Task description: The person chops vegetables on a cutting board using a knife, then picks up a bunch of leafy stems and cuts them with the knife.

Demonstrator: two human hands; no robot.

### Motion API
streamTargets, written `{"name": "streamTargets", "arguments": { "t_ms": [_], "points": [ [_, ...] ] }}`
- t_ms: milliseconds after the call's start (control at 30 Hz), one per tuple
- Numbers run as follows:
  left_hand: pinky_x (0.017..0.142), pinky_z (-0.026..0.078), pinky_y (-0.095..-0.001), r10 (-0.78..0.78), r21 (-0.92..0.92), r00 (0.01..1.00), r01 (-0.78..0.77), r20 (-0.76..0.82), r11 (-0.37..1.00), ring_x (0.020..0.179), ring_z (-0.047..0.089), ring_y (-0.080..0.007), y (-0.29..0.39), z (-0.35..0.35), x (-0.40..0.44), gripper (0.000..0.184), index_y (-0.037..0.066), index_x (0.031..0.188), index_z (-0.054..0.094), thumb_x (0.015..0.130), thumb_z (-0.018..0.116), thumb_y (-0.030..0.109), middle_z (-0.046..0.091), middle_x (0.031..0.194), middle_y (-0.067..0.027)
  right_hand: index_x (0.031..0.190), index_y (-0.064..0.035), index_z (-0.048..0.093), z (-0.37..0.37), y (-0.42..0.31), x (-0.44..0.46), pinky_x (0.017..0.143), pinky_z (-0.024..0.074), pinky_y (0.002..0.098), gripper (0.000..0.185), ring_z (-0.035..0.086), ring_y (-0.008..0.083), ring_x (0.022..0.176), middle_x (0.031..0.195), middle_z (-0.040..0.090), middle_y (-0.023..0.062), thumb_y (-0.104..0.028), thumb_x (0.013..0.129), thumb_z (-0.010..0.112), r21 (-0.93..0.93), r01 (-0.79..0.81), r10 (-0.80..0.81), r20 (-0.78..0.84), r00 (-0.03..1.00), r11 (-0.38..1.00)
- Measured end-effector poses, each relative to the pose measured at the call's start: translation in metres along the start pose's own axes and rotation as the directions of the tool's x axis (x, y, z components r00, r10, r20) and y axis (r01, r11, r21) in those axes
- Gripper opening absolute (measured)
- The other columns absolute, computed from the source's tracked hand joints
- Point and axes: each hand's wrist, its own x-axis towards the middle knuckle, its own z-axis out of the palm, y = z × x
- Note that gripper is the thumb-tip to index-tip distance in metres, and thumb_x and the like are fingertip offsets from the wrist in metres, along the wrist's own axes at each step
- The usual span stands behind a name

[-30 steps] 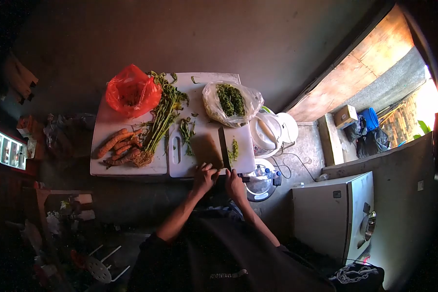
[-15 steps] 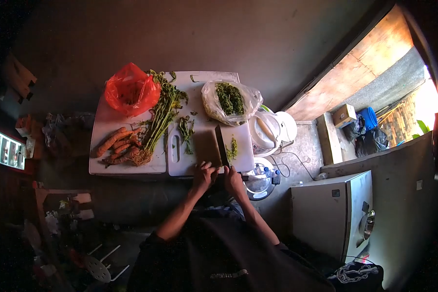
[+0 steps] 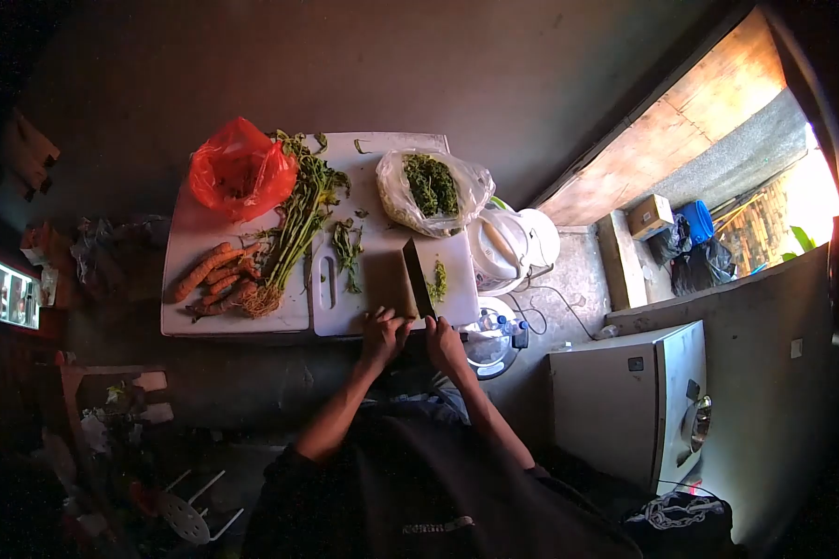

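My right hand (image 3: 446, 347) is closed round the handle of a large knife (image 3: 418, 282), whose dark, wide blade points away from me over the white cutting board (image 3: 345, 319). Just left of the handle, my left hand (image 3: 383, 337) has its fingers curled at the board's front edge; anything in them is hidden. Chopped greens (image 3: 437, 281) lie to the right of the blade. A loose leafy sprig (image 3: 348, 253) rests on the board's left part. Left of the blade, a brownish dark patch, perhaps a shadow, covers the board.
Leafy stalks with roots (image 3: 294, 228), orange carrots (image 3: 216, 278) and a red plastic bag (image 3: 240, 172) occupy the table's left half. Behind the board stands a clear bag of greens (image 3: 433, 186). White appliances (image 3: 503, 244) are to the right, with a white cabinet (image 3: 611, 396) below.
The whole view has shifted slightly. The knife blade looks a little more tilted, showing more of its flat side. Both hands keep about the same places.
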Motion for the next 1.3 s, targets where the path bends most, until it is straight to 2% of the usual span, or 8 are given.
{"name": "streamTargets", "arguments": {
  "t_ms": [433, 633, 700, 800, 867, 967, 1067, 1300],
  "points": [
    [0.076, 0.041, -0.0487, 0.007, -0.023, 1.0, -0.007, -0.008, 1.0, 0.085, 0.056, -0.0321, -0.004, 0.002, -0.003, 0.023, 0.012, 0.077, 0.068, 0.084, 0.062, 0.033, 0.057, 0.079, -0.0095, 0.097, 0.0058, 0.053, -0.004, -0.003, -0.003, 0.073, 0.0438, 0.0618, 0.046, 0.056, 0.0564, 0.088, 0.084, 0.06, 0.0378, -0.039, 0.101, 0.04, 0.013, 0.034, -0.034, 0.018, 0.999, 0.999],
    [0.079, 0.041, -0.0472, 0.087, 0.081, 0.986, -0.076, -0.14, 0.994, 0.088, 0.057, -0.0312, 0.0, 0.005, -0.007, 0.021, 0.012, 0.081, 0.069, 0.085, 0.062, 0.031, 0.059, 0.082, -0.0093, 0.1, 0.004, 0.053, 0.009, -0.005, -0.012, 0.07, 0.044, 0.0627, 0.045, 0.057, 0.0565, 0.084, 0.084, 0.061, 0.037, -0.039, 0.101, 0.04, -0.03, -0.034, 0.032, -0.044, 0.999, 0.999],
    [0.08, 0.041, -0.0471, -0.04, 0.077, 0.996, 0.035, 0.074, 0.996, 0.09, 0.057, -0.0304, 0.002, -0.001, -0.005, 0.019, 0.012, 0.081, 0.068, 0.083, 0.063, 0.031, 0.059, 0.083, -0.009, 0.105, 0.0027, 0.051, 0.012, 0.002, -0.005, 0.071, 0.0442, 0.0632, 0.042, 0.057, 0.0566, 0.084, 0.084, 0.061, 0.037, -0.038, 0.102, 0.04, -0.034, -0.017, 0.015, -0.037, 0.999, 0.999],
    [0.079, 0.04, -0.0466, -0.013, -0.008, 1.0, 0.013, -0.009, 1.0, 0.089, 0.056, -0.0299, -0.002, 0.005, -0.005, 0.02, 0.013, 0.081, 0.068, 0.084, 0.063, 0.031, 0.058, 0.082, -0.009, 0.107, 0.0021, 0.051, 0.009, 0.012, 0.002, 0.071, 0.0441, 0.0637, 0.04, 0.057, 0.0565, 0.084, 0.084, 0.06, 0.0376, -0.036, 0.102, 0.04, 0.017, 0.068, -0.068, 0.009, 0.998, 0.998],
    [0.079, 0.04, -0.0469, 0.007, 0.001, 0.999, -0.007, -0.032, 1.0, 0.089, 0.056, -0.0301, -0.002, 0.002, -0.004, 0.021, 0.012, 0.082, 0.068, 0.085, 0.062, 0.032, 0.058, 0.082, -0.0092, 0.105, 0.0028, 0.052, 0.019, 0.036, 0.004, 0.071, 0.0446, 0.0625, 0.041, 0.057, 0.0563, 0.085, 0.084, 0.059, 0.0385, -0.036, 0.101, 0.04, -0.095, 0.292, -0.295, -0.024, 0.955, 0.952],
    [0.081, 0.04, -0.0477, 0.037, 0.02, 0.996, -0.035, -0.079, 0.999, 0.09, 0.056, -0.0304, -0.003, 0.006, -0.008, 0.022, 0.012, 0.084, 0.069, 0.086, 0.061, 0.033, 0.059, 0.083, -0.0092, 0.103, 0.0027, 0.053, 0.016, 0.015, -0.008, 0.07, 0.0449, 0.0613, 0.04, 0.057, 0.0563, 0.083, 0.082, 0.059, 0.0379, -0.035, 0.101, 0.041, 0.019, 0.054, -0.053, -0.022, 0.998, 0.998],
    [0.081, 0.04, -0.0486, 0.039, 0.021, 0.995, -0.037, -0.095, 0.999, 0.091, 0.056, -0.0306, 0.002, 0.002, -0.007, 0.023, 0.011, 0.084, 0.07, 0.085, 0.061, 0.033, 0.059, 0.084, -0.0092, 0.102, 0.0028, 0.053, 0.018, 0.007, -0.002, 0.068, 0.0439, 0.0613, 0.039, 0.056, 0.0565, 0.081, 0.081, 0.059, 0.0367, -0.035, 0.101, 0.042, -0.009, 0.029, -0.029, -0.049, 0.998, 1.0],
    [0.078, 0.04, -0.0467, -0.004, 0.033, 1.0, 0.003, 0.028, 0.999, 0.088, 0.056, -0.0304, 0.007, -0.008, -0.002, 0.026, 0.01, 0.078, 0.069, 0.087, 0.06, 0.032, 0.058, 0.082, -0.01, 0.094, 0.0043, 0.052, 0.02, 0.036, 0.003, 0.067, 0.0423, 0.0623, 0.042, 0.056, 0.0564, 0.081, 0.08, 0.059, 0.0363, -0.036, 0.101, 0.042, -0.067, 0.193, -0.196, -0.032, 0.98, 0.979]
  ]
}}
